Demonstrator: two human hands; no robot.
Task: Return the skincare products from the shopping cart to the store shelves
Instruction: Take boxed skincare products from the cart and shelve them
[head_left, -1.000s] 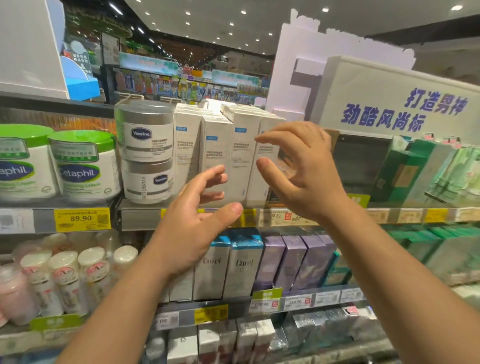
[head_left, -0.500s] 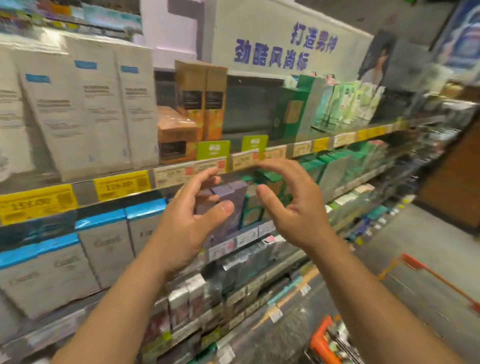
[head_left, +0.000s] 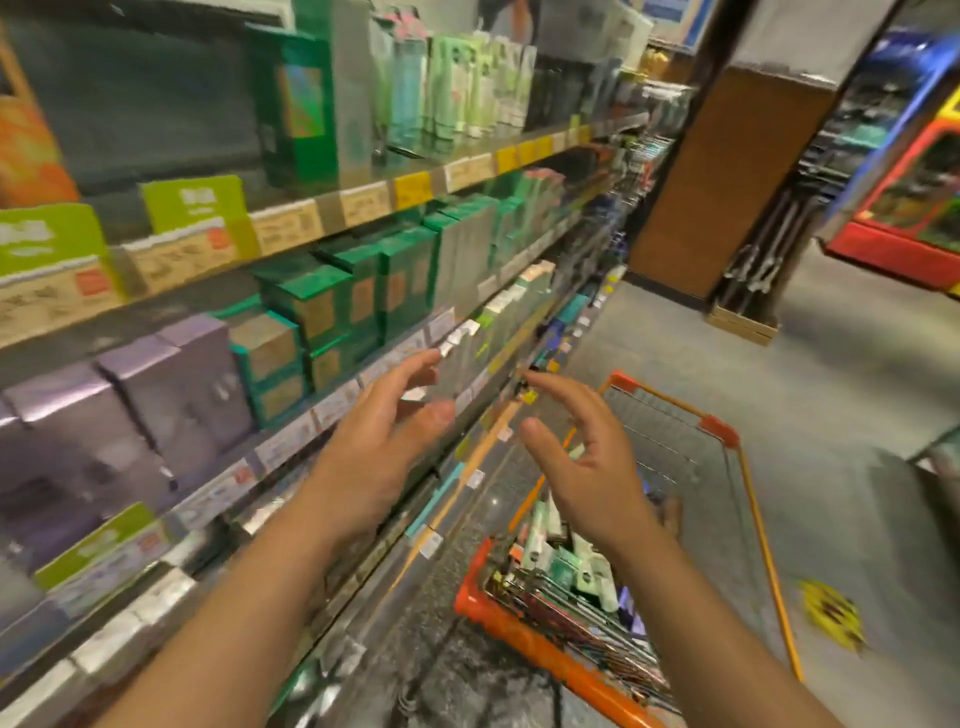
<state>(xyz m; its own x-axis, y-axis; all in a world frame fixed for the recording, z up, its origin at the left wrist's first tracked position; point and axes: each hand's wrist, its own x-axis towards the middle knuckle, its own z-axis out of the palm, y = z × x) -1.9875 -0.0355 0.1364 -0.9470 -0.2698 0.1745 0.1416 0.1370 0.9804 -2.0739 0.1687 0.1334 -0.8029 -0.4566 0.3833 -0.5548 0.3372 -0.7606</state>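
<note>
Both forearms are reaching forward from the lower edge of the view. The left hand (head_left: 387, 441) is hovering with fingers spread and loosely bent, gripping nothing. The right hand (head_left: 582, 457) is facing it, fingers likewise relaxed and apart, also holding nothing. The two hands are sitting near each other without touching.

Below the right hand, the orange shopping cart (head_left: 530, 642) is standing on the floor just beside the shelving. The skincare products (head_left: 563, 564), mostly pale green and white tubes and boxes, are lying piled in the near end of its wire basket. The far end of the basket is showing bare wire.

The floor (head_left: 841, 415) is showing a grey speckled finish, and a yellow floor sticker (head_left: 831, 613) is lying to the right of the cart.

To the left, the store shelves (head_left: 363, 200) are running away down the aisle, their front rails carrying price labels (head_left: 285, 226). Purple boxes (head_left: 171, 384) are occupying the near middle tier, and green boxes (head_left: 332, 301) are standing beyond them.

Further off, a brown pillar (head_left: 727, 176) is rising at the end of the shelving, and a red display cabinet (head_left: 914, 208) is standing at the far right. Motion blur is obscuring all label text.
</note>
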